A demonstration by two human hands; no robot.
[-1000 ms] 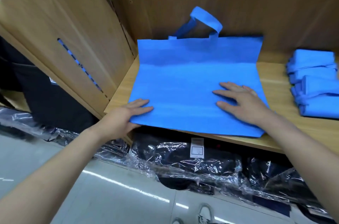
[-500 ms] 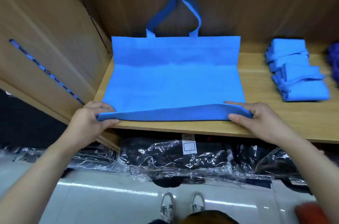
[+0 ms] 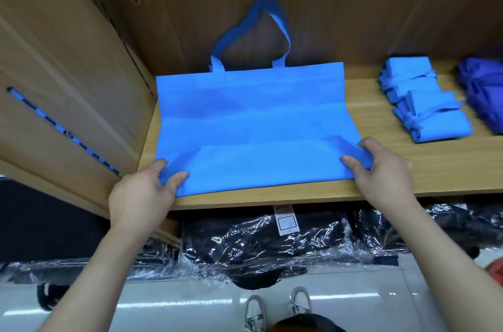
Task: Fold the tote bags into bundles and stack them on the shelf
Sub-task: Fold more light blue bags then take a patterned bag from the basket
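Since the frame half a second ago, the near edge of the blue tote bag has been turned further over onto itself, and a folded band now lies across the lower centre. The bag is spread flat on the shelf, with its handles at upper centre. The band's left corner is pinched by the left hand, its right corner by the right hand. Both corners should be carried up level, then the crease pressed flat. Finished bundles are stacked at right.

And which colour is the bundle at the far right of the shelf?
The bundle is purple, seen in the head view, partly cut off.
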